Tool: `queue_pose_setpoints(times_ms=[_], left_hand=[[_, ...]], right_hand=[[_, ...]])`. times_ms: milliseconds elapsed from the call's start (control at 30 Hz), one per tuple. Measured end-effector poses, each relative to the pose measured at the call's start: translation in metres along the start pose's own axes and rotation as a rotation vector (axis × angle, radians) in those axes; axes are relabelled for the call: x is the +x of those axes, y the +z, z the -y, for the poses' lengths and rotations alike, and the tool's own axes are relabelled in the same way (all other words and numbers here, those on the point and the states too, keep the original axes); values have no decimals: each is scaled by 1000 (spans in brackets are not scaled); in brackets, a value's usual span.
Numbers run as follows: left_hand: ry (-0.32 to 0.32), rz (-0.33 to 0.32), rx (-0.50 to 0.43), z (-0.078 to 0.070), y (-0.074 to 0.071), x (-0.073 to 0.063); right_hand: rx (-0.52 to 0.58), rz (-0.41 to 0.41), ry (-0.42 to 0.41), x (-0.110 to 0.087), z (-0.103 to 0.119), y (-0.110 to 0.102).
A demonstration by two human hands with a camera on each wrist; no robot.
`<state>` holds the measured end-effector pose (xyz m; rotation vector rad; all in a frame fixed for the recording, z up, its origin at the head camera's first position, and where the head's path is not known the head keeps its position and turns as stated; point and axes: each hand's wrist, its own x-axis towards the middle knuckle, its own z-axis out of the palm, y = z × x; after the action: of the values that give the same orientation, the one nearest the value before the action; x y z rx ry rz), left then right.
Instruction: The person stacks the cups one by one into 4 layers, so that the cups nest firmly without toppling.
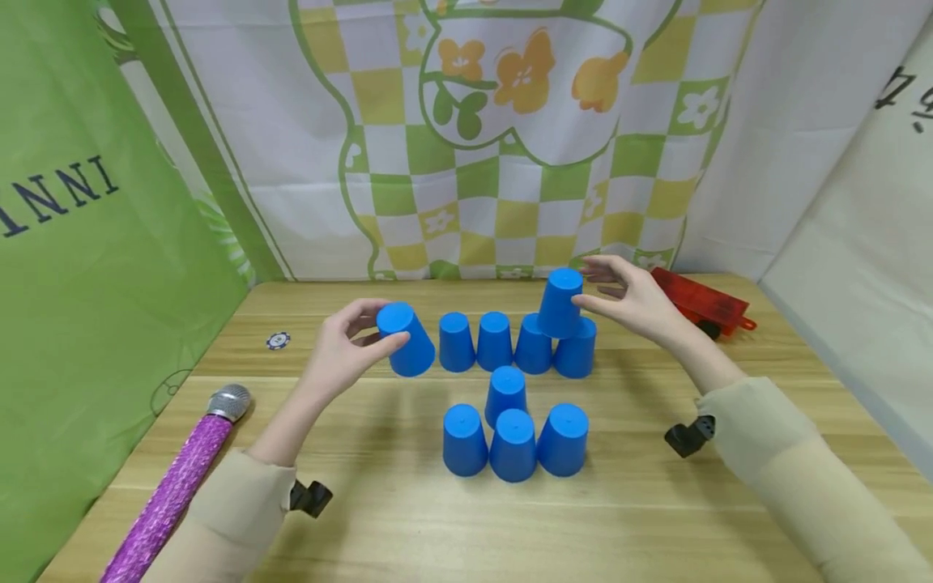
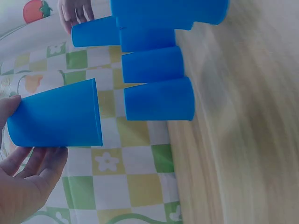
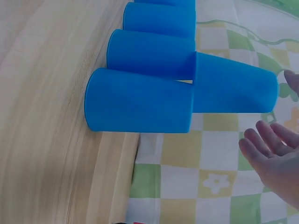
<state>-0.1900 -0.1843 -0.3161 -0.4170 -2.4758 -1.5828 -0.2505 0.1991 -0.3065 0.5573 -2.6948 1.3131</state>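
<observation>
- Blue cup (image 1: 408, 346), one, left of frame centre: raised off the desk, mouth downward and tilted, apart from the row beside it.
- Left hand (image 1: 353, 340): pinched that cup between thumb and fingers near its narrow end, which left the rim free.
- Upper cup (image 1: 560, 304), one, right of centre: upside down, set across the two right-hand cups of the row, their bases apparently sharing its weight.
- Right hand (image 1: 634, 295): spread wide around the upper cup, holding nothing; the right wrist view showed a gap at the fingers.
- Back row (image 1: 495, 343), four cups, mid-frame: inverted, closely spaced, so that flat bases offered ledges.
- Front group (image 1: 513, 447), four cups, lower centre: three across, one behind, partly hidden; likely an obstacle to a low reach toward the row.
- Desk (image 1: 394, 526): wood-grained, beneath all cups.
- Microphone (image 1: 182, 478), purple, lower left: beside the left forearm.
- Chip (image 1: 278, 340), left: well apart from the cups.
- Red cart (image 1: 700, 304), right: just beyond the right forearm, limiting room there.
- Patterned cloth (image 1: 503, 194), upper frame: closed off the back.
</observation>
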Motion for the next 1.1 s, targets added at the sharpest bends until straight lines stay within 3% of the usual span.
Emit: queue_pose_setpoints(times_ms=[133,367,633,1100], left_hand=[[-13,-27,-1,-1,1,12],[9,-8,5,-7,8,37],[-11,34,25,-15,21,59],[12,89,34,-11,45,88]], right_hand=[[-13,-32,-24,-14,4,-4],[-41,-42,-54,-47,9,-9],[-11,65,-56,-75,9,5],[-38,224,-131,-93,2,35]])
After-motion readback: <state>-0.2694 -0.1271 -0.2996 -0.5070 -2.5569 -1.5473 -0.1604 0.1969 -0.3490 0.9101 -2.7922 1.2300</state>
